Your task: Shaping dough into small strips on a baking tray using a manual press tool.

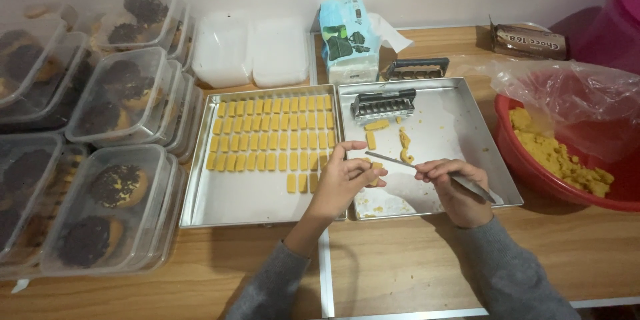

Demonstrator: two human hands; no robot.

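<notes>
While seen from the head camera, left hand curled, thumb and fingertips pinching a small yellow dough piece above the seam between two metal trays. Right hand closed around the handle of a thin metal blade, tip reaching left to touch the pinched piece.

Best handled lightly: keep the pinch soft so the soft block keeps its shape, slide the blade flat under it rather than pressing in, and hold both wrists low over the trays.

Dough piece sits at the left fingertips, just beside the blade tip, well left of the right palm. Left tray holds neat rows of like yellow blocks, last row short. Right tray carries a ridged metal press and a few loose scraps. Red bowl of yellow dough under a plastic bag at far right; stacked clear boxes of dark-topped cookies at left.
</notes>
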